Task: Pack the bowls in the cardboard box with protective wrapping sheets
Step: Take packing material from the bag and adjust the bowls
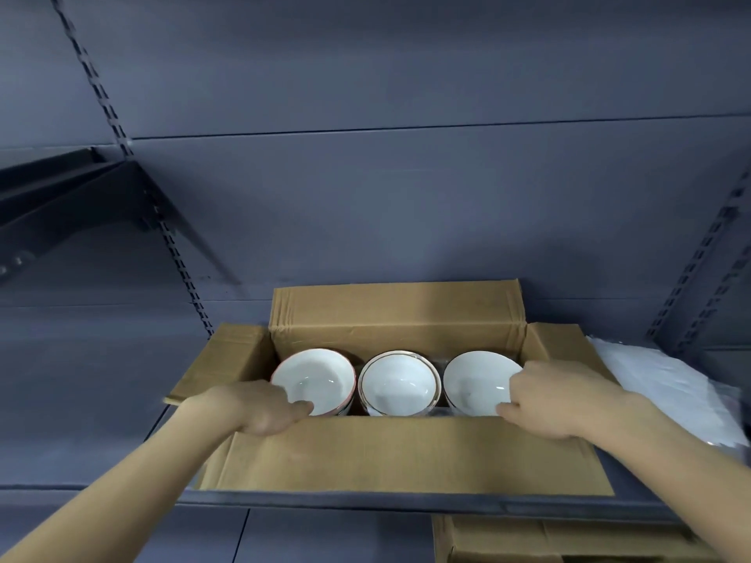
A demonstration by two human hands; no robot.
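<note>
An open cardboard box [390,453] stands on a grey shelf with its flaps folded out. Inside, three white bowls sit in a row: the left bowl [321,373], the middle bowl [400,381] and the right bowl [475,377]. My left hand [264,408] rests on the box's near edge, its fingers on the left bowl's rim. My right hand [556,396] grips the right bowl's near right rim, thumb at the box's front edge. What lies under the bowls is hidden.
A stack of white wrapping sheets [666,388] lies on the shelf [122,420] to the right of the box. Another cardboard box [528,538] sits below the shelf at bottom right. A dark shelf bracket [81,205] juts out at upper left.
</note>
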